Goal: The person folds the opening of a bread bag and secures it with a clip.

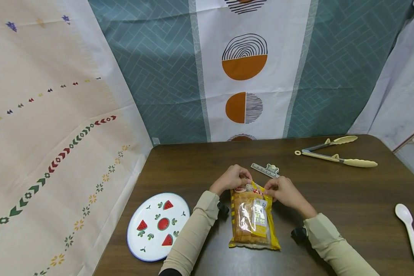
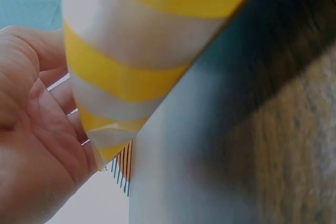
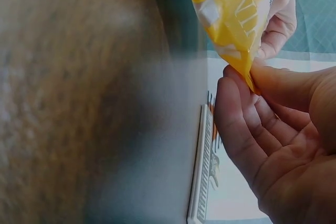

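A yellow and clear bag of bread (image 1: 252, 218) lies on the table in the head view, its top edge toward the back. My left hand (image 1: 233, 178) pinches the top left of that edge. At the top right corner, my right hand (image 1: 288, 193) pinches the bag between thumb and fingers. In the left wrist view the striped side of the bag (image 2: 126, 82) hangs beside my left palm (image 2: 37, 124). The right wrist view has the yellow corner (image 3: 231, 24) between the thumb and index finger of my right hand (image 3: 289, 140).
Just behind the bag lies a ruler-like clip (image 1: 265, 170). Tongs (image 1: 321, 154) rest open at the back right, and a white spoon (image 1: 412, 237) at the right edge. An oval plate with watermelon prints (image 1: 155, 211) sits left of the left forearm.
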The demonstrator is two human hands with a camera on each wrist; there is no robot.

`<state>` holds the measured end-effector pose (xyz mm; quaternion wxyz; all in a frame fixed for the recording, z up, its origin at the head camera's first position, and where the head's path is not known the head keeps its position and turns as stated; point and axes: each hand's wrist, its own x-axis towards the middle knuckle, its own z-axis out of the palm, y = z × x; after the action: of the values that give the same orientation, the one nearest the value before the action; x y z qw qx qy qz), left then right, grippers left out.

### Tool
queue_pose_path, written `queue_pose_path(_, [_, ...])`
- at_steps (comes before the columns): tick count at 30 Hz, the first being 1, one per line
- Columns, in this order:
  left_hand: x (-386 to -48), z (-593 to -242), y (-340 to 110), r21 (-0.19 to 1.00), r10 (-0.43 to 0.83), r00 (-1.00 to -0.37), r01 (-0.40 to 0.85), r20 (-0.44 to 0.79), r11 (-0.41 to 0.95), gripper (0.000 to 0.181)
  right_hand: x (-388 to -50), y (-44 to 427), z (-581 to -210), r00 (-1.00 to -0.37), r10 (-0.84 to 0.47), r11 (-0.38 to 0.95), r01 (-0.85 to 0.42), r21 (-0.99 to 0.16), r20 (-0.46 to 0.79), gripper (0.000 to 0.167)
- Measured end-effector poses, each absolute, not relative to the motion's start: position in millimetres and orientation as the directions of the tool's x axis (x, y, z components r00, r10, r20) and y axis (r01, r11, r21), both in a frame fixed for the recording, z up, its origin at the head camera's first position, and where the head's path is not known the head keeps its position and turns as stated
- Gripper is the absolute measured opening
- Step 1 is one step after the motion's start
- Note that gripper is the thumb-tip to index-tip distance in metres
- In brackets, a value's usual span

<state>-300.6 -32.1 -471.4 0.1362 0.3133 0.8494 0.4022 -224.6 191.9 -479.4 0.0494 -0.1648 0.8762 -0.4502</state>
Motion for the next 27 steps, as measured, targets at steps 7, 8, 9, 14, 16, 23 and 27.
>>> queue_pose_path(7, [-299.7, -472.3, -31.8, 0.775, 0.644, -0.765, 0.422, 0.025, 0.471, 0.007, -226.8, 193.8, -479.6, -0.936, -0.347, 0.523, -0.239, -0.818, 0.051, 0.009])
queue_pose_path(8, [-299.8, -472.3, -31.8, 0.775, 0.645, -0.764, 0.423, 0.025, 0.471, 0.007, -227.1, 194.2, -479.2, -0.936, -0.349, 0.522, -0.236, -0.82, 0.047, 0.008])
queue_pose_path(9, [-299.8, -472.3, -31.7, 0.775, 0.646, -0.763, 0.423, 0.025, 0.47, 0.007, -227.6, 194.8, -478.9, -0.934, -0.353, 0.52, -0.235, -0.821, 0.044, 0.007])
queue_pose_path(14, [-300.5, -472.7, -32.0, 0.769, 0.651, -0.758, 0.432, 0.026, 0.471, 0.007, -231.1, 197.0, -476.4, -0.93, -0.367, 0.518, -0.229, -0.824, 0.027, 0.003])
queue_pose_path(16, [-300.6, -472.4, -32.4, 0.768, 0.652, -0.758, 0.432, 0.025, 0.472, 0.007, -233.5, 197.9, -474.8, -0.929, -0.369, 0.525, -0.24, -0.817, 0.035, 0.004])
queue_pose_path(23, [-299.0, -470.9, -33.3, 0.777, 0.639, -0.769, 0.408, 0.009, 0.48, 0.008, -242.3, 206.9, -463.6, -0.935, -0.344, 0.553, -0.275, -0.786, 0.086, 0.008])
queue_pose_path(27, [-298.1, -470.5, -34.0, 0.787, 0.635, -0.772, 0.396, 0.006, 0.474, 0.008, -247.7, 212.9, -457.9, -0.945, -0.314, 0.578, -0.27, -0.77, 0.095, 0.011])
